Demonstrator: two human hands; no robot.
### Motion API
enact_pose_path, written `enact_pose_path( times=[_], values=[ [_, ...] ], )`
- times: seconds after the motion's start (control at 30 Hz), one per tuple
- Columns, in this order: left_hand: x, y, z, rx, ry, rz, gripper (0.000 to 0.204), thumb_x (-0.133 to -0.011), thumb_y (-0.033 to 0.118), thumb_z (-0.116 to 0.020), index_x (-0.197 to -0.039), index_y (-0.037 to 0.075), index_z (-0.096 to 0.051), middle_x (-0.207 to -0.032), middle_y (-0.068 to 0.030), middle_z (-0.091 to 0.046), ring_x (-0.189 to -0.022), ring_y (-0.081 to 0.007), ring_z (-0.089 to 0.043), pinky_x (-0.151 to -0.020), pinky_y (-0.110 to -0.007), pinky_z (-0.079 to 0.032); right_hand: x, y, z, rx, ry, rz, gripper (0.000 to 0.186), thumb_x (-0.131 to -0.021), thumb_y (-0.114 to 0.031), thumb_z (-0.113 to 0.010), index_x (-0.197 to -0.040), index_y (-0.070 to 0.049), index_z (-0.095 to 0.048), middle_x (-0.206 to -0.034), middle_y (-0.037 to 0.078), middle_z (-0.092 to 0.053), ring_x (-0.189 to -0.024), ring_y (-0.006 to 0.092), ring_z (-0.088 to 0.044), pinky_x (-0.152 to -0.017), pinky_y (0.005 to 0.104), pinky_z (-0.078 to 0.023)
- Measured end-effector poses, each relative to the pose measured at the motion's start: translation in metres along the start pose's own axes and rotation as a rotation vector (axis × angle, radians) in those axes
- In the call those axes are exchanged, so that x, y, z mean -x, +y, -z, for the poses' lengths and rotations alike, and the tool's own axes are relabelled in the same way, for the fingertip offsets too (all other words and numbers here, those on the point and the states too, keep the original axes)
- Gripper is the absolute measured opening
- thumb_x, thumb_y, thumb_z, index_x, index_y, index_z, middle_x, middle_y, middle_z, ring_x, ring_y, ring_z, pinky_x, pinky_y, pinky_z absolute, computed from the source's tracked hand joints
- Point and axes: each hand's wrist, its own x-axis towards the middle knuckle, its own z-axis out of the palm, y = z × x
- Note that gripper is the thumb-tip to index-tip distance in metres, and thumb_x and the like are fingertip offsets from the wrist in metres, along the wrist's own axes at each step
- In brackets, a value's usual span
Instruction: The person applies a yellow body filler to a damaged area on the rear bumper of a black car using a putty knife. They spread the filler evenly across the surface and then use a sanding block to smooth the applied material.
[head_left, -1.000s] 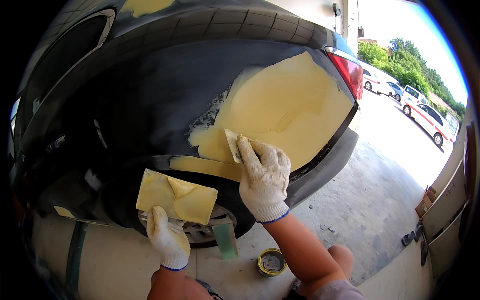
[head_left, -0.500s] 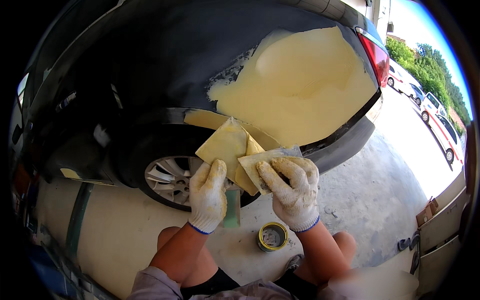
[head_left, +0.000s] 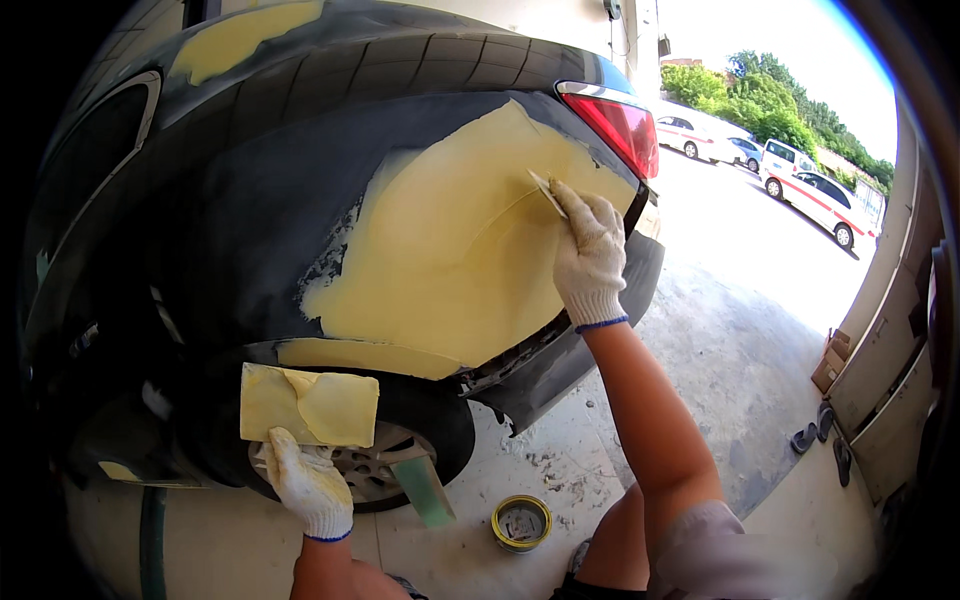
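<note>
Working surface: I am looking down at the dark rear quarter panel of a car (head_left: pixel 270 210), with a broad patch of yellow body filler (head_left: pixel 450 250) spreading across it from above the wheel arch up toward the red tail light (head_left: pixel 620 125).
Right hand: my right hand (head_left: pixel 588 255), wearing a white knit glove with a blue cuff, is reaching up with the arm stretched out; its fingers are closing around a small pale flat spreader blade (head_left: pixel 547 192), pinching it near the base.
Spreader position: the blade is pressing against the upper right edge of the yellow filler, just beside the tail light, tilting away from the fingers.
Left hand: my left hand (head_left: pixel 305 485), gloved the same way, is gripping the lower edge of a rectangular flat mixing board smeared with yellow filler (head_left: pixel 308 405), fingers curled shut on it from beneath.
Board position: the board is hanging upright in front of the black tyre and silver wheel (head_left: pixel 385 465), below the arch and well apart from the spreader.
Floor: a small round yellow-rimmed tin (head_left: pixel 521 522) is sitting open on the grey concrete floor (head_left: pixel 720 380) between my arms, near a pale green flat strip (head_left: pixel 425 490) leaning by the wheel.
Background: white parked cars (head_left: pixel 800 180) are standing outside in the daylight.
</note>
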Motion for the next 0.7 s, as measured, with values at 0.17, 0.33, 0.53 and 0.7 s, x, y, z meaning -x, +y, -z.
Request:
enact_pose_path(
  times=[0.17,0.33,0.53,0.7],
  values=[
    [0.006,0.002,0.003,-0.066,-0.036,0.029,0.048,-0.117,0.035,-0.056,-0.155,0.006,-0.050,-0.150,-0.0115,-0.061,-0.133,-0.0255,-0.063,-0.106,-0.047,-0.057,-0.058,0.039,-0.024,0.149,0.146,-0.058,0.041,-0.100,-0.013,-0.069,-0.140,-0.022,-0.076,-0.128,0.008,-0.072,-0.122,0.0350,-0.063,-0.108,0.0463,-0.050],
    [0.009,0.008,0.013,-0.018,-0.068,0.043,0.046,-0.117,0.032,-0.057,-0.154,0.005,-0.052,-0.146,-0.0110,-0.065,-0.128,-0.0239,-0.068,-0.103,-0.043,-0.061,-0.004,-0.001,-0.048,0.081,0.081,-0.162,0.044,-0.098,-0.010,-0.071,-0.140,-0.023,-0.076,-0.129,0.008,-0.070,-0.124,0.0357,-0.062,-0.110,0.0471,-0.049],
    [0.017,0.006,0.008,-0.014,-0.079,0.100,0.043,-0.116,0.030,-0.057,-0.150,0.005,-0.052,-0.142,-0.0111,-0.063,-0.122,-0.0242,-0.068,-0.097,-0.044,-0.062,0.083,-0.082,-0.060,0.010,0.060,-0.146,0.054,-0.088,-0.002,-0.076,-0.139,-0.020,-0.076,-0.128,0.009,-0.070,-0.123,0.0379,-0.061,-0.110,0.0512,-0.050],
    [0.022,0.011,0.007,-0.009,-0.121,0.135,0.042,-0.117,0.032,-0.057,-0.150,0.005,-0.053,-0.141,-0.0093,-0.065,-0.126,-0.0241,-0.067,-0.105,-0.045,-0.059,0.135,-0.130,-0.045,-0.023,-0.102,-0.064,0.061,-0.081,-0.001,-0.073,-0.140,-0.016,-0.074,-0.131,0.010,-0.066,-0.122,0.0355,-0.063,-0.108,0.0522,-0.049]
  ],
)
